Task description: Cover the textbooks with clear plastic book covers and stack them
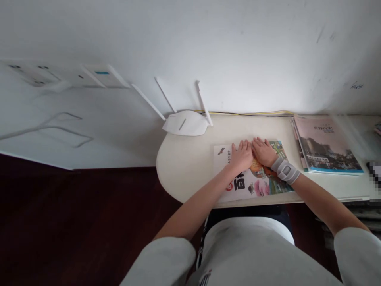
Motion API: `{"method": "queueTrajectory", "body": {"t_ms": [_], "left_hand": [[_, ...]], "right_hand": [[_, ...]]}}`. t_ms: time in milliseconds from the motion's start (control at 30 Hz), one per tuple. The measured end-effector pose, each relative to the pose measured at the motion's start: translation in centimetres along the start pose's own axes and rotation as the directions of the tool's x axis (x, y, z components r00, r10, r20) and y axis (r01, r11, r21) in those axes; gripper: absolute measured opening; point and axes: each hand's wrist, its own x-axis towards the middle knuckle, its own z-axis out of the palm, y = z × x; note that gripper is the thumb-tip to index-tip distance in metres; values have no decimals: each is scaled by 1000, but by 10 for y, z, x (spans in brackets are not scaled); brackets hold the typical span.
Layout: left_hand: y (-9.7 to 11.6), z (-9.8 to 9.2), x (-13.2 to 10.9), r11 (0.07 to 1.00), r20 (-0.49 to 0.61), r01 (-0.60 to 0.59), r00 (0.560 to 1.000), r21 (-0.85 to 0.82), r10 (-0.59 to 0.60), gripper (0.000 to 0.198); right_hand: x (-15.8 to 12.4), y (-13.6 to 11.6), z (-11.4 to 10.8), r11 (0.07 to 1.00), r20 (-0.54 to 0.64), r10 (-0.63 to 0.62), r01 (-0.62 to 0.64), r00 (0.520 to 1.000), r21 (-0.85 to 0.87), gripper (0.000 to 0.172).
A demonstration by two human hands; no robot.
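A book (258, 186) with a white cover, colourful pictures and large dark characters lies flat on the pale desk (178, 167), turned sideways. My left hand (242, 154) rests palm down on its upper middle, fingers stretched toward the wall. Right beside it, my right hand (264, 151) also lies flat on the cover, with a grey band around the wrist. Neither hand grips anything. Part of the cover is hidden under both hands and the right forearm.
A white router (186, 123) with raised antennas stands at the desk's back left. Thin cables (253, 114) run along the wall. To the right lies a stack of books (329, 147) with a pinkish cover. Wall sockets (102, 75) sit at the left.
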Motion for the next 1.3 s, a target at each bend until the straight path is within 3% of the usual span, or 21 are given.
{"method": "queueTrajectory", "body": {"t_ms": [100, 200, 333, 467, 567, 633, 733, 800, 833, 900, 933, 1000, 1067, 1133, 1200, 1300], "left_hand": [[-7, 8, -1, 1000, -24, -3, 1000, -7, 3, 56], [-33, 10, -9, 999, -64, 9, 998, -36, -11, 59], [-70, 12, -26, 992, -87, 100, 990, -77, -107, 60], [-89, 15, -35, 978, -110, 184, 975, -100, -195, 62], [-89, 13, -34, 976, -95, 198, 974, -92, -207, 62], [-84, 6, -35, 976, -102, 201, 973, -87, -209, 61], [-62, -12, -49, 980, -243, 151, 953, -133, -180, 56], [-39, -23, -70, 958, -305, 24, 945, -285, -114, 51], [-26, -27, -84, 905, -284, -50, 956, -422, -80, 46], [-3, -26, -116, 663, -98, -66, 995, -745, -10, 37], [5, -22, -133, 516, 78, 27, 994, -856, 78, 40], [13, -8, -163, 303, 354, 285, 913, -909, 203, 47], [12, 9, -185, 158, 507, 487, 852, -859, 132, 52], [8, 23, -199, -9, 569, 569, 822, -822, 7, 55], [7, 31, -205, -149, 553, 537, 827, -830, -101, 54], [13, 31, -203, -194, 428, 388, 868, -901, -252, 50]], "right_hand": [[-5, 7, 5, 996, 17, -91, 91, 996, 26, 58], [-13, 32, 5, 992, 48, -122, 120, 991, 38, 68], [-28, 64, 8, 1000, 87, -10, 9, 996, 20, 70], [-36, 69, 4, 996, 101, 89, -86, 991, -37, 70], [-29, 54, -7, 993, 72, 69, -61, 995, -98, 62], [-20, 38, -15, 994, 65, -58, 64, 996, -92, 54], [-8, 19, -23, 970, 84, -228, 233, 970, -62, 48], [-5, 12, -26, 970, 87, -222, 229, 971, -82, 50], [-6, 10, -27, 973, 87, -200, 208, 976, -98, 50], [-13, 8, -29, 979, 87, -148, 159, 985, -129, 51], [-20, 7, -30, 981, 85, -118, 129, 989, -144, 51], [-40, 4, -30, 983, 70, -61, 72, 996, -166, 50], [-64, -1, -29, 987, 38, -35, 41, 999, -154, 49], [-87, -6, -24, 995, -17, -29, 27, 999, -94, 44], [-104, -10, -18, 1000, -87, -12, 11, 996, -2, 39], [-114, -11, -10, 986, -168, 42, -14, 985, 164, 36]]}}
